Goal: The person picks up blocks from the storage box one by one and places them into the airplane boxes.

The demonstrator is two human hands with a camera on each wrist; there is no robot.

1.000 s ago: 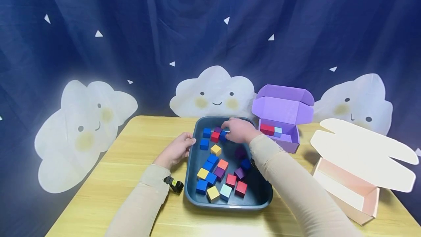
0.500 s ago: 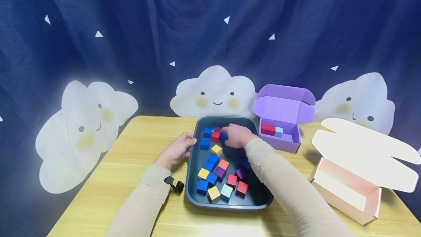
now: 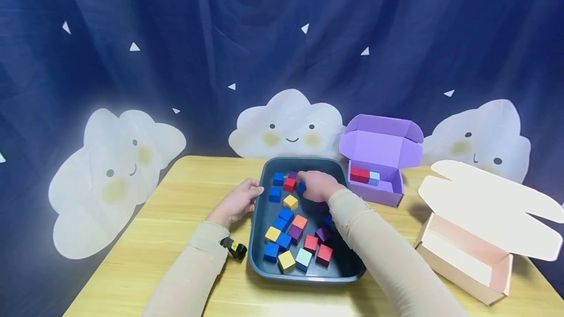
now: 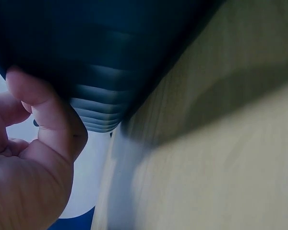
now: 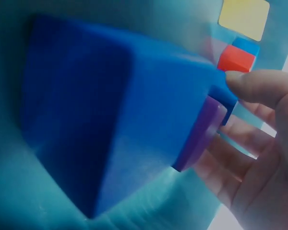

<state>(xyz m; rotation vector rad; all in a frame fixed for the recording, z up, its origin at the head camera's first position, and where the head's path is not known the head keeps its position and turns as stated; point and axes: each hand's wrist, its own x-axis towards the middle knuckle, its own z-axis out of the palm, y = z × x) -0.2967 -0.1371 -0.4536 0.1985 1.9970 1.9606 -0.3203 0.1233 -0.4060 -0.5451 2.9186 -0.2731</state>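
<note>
Several wooden cubes in blue, red, purple, yellow, orange and pale mint lie in a dark tray (image 3: 251, 253). My right hand (image 3: 316, 186) reaches into the tray's far end and holds a blue cube (image 5: 222, 91) between thumb and fingers. Right beside that cube in the head view is a red cube (image 3: 289, 184), with a purple cube (image 3: 293, 175) behind it. My left hand (image 3: 238, 199) grips the tray's left rim; the left wrist view shows its thumb (image 4: 29, 86) against the tray wall. Another blue cube (image 5: 110, 105) looms close to the right wrist camera, near a purple cube (image 5: 201, 134).
An open purple box (image 3: 374, 193) at the back right contains two red cubes (image 3: 359, 175) and a light blue cube (image 3: 374, 178). Nearer on the right stands an open pale pink box (image 3: 462, 270), its lid (image 3: 489, 209) folded back. A patterned curtain (image 3: 264, 23) hangs behind the wooden table (image 3: 189, 180).
My right hand has shifted slightly right and lower, its fingers drawing in around the blue cube at the far end. The left hand stays at the tray rim.
</note>
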